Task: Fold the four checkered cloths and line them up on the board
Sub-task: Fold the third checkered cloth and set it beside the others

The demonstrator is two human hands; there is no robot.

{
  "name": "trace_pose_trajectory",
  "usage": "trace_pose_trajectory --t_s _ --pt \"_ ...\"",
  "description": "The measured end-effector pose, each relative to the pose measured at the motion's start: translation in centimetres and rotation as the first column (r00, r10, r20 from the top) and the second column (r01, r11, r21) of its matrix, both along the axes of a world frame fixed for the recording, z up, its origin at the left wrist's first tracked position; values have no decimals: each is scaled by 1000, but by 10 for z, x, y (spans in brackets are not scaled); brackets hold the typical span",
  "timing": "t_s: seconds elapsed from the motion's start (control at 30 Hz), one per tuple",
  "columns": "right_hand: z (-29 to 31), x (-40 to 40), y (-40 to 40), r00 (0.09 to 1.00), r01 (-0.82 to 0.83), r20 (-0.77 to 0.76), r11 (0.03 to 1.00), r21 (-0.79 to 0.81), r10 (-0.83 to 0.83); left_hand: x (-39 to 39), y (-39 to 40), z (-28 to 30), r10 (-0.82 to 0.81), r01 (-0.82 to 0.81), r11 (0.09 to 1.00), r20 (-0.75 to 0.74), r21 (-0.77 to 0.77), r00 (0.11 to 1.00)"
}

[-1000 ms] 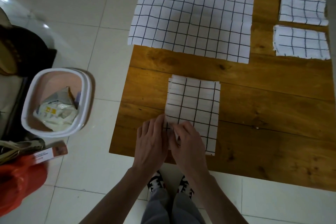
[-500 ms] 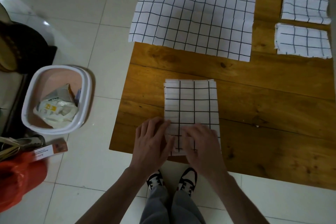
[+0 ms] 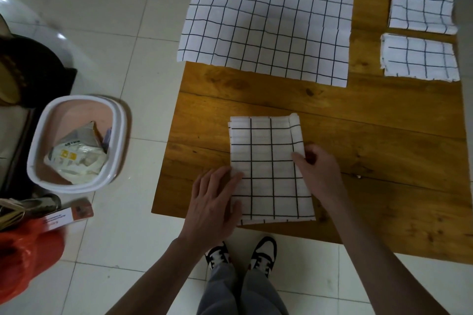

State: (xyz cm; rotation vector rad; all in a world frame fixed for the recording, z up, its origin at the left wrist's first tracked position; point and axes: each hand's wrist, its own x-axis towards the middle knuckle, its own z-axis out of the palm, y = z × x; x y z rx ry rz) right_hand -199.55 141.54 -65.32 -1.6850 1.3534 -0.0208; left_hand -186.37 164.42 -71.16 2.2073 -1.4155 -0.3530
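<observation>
A half-folded white checkered cloth (image 3: 268, 169) lies on the near part of the wooden board (image 3: 371, 156). My left hand (image 3: 215, 202) rests flat on its left edge with straight fingers. My right hand (image 3: 317, 171) is at the cloth's right edge and pinches it between thumb and fingers. A large unfolded checkered cloth (image 3: 266, 23) is spread over the board's far left corner and overhangs it. Two small folded cloths sit at the far right, one (image 3: 422, 11) behind the other (image 3: 419, 60).
The board lies on a white tiled floor (image 3: 133, 245). A white-rimmed bin (image 3: 116, 120) with rubbish stands to the left. A small box (image 3: 69, 215) and a red bag (image 3: 23, 256) lie at lower left. My shoes (image 3: 240, 253) are at the board's near edge.
My hands have moved apart from the cloth's near end: the left to its left edge, the right up along its right edge. The cloth now lies squarer on the board.
</observation>
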Motion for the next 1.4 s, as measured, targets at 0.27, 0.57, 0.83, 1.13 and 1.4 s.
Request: trace_pose_trajectory --t_s 0.27,0.57,0.83,1.13,1.4 --pt "3 -6 9 843 474 255 878 60 -473 3 -19 11 147 -147 987 2 -59 989" --pt "5 -2 43 553 727 230 599 337 -801 -14 -36 10 176 -178 984 82 20 981" --pt "3 -14 45 645 669 190 667 330 -740 -11 -28 1 101 -127 985 205 113 973" --pt "-10 -46 29 989 150 110 753 -640 -102 -10 -27 2 86 -90 996 168 20 982" --pt "-44 -28 38 692 -696 -362 442 -567 625 -41 -41 -5 14 -20 999 193 29 981"
